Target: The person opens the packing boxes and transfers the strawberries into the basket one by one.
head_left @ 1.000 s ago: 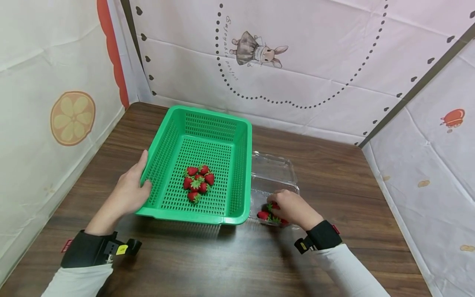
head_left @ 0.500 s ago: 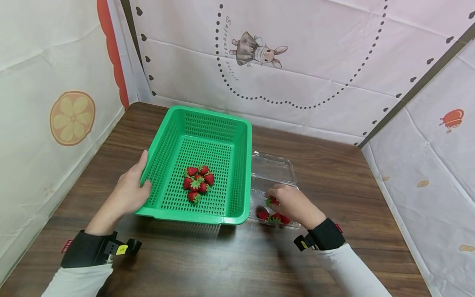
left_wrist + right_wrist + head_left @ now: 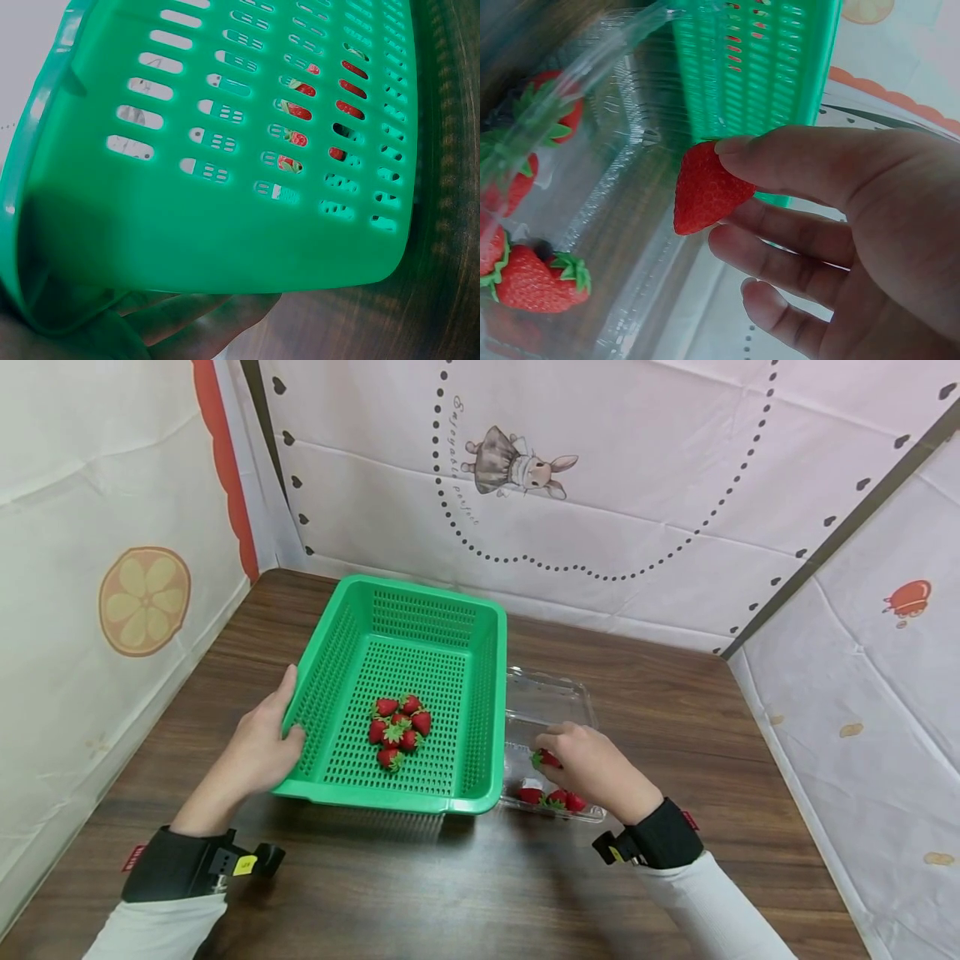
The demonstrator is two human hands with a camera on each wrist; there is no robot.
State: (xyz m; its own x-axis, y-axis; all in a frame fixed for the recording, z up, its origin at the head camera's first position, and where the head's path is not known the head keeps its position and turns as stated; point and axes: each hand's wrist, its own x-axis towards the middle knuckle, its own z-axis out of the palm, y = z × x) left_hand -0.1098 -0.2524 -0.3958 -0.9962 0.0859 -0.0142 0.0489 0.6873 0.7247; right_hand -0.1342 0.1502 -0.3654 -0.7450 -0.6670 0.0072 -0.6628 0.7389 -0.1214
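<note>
My left hand holds the left rim of a green perforated plastic basket, the thumb over the edge. In the left wrist view, its fingers reach past the outer wall. Several red strawberries with green leaves lie clustered on the basket floor. Over a clear plastic clamshell container to the right, my right hand pinches one strawberry between thumb and fingers. Several more strawberries lie along the container's near side. Part of the right fingers is hidden from the head view.
The container's clear lid lies folded back toward the rear. Basket and container stand side by side on a dark wooden table. Printed white cloth hangs behind and at both sides.
My right hand has risen from the container's pile and moved slightly away toward the back, with one strawberry in its fingers. The left hand and basket have stayed in place.
</note>
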